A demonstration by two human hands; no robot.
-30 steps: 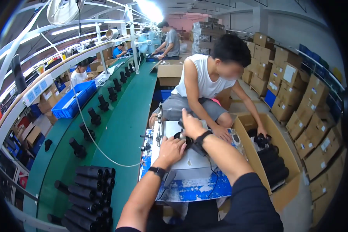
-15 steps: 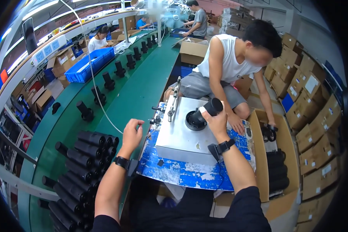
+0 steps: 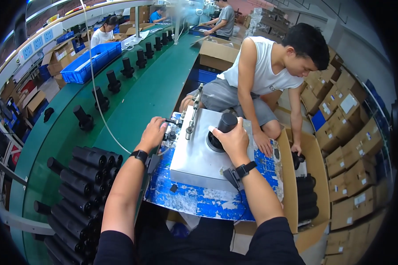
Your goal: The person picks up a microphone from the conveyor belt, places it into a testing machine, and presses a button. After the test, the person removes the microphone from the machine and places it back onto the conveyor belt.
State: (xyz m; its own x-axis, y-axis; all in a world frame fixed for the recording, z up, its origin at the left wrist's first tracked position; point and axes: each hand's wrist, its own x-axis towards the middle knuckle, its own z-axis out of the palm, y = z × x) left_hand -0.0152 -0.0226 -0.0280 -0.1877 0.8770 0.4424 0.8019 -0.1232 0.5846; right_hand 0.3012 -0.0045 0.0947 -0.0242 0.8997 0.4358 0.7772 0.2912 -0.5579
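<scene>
My right hand is wrapped round a black cylinder, with the thumb along its left side. The cylinder stands slightly tilted, its lower end in the round black socket on a metal box. How deep it sits is hidden by my hand. My left hand is at the box's left side, its bent fingertips on a small black lever of the valve fittings. On top of the box lies a metal clamp-like rod.
Black cylinders are stacked on the green conveyor at left, with upright black parts farther up. A co-worker sits ahead, one hand in a cardboard carton at right. A white cord hangs at left.
My right hand has lowered the cylinder into the socket and brought it more upright. My left hand has moved forward onto the lever. The view has shifted slightly.
</scene>
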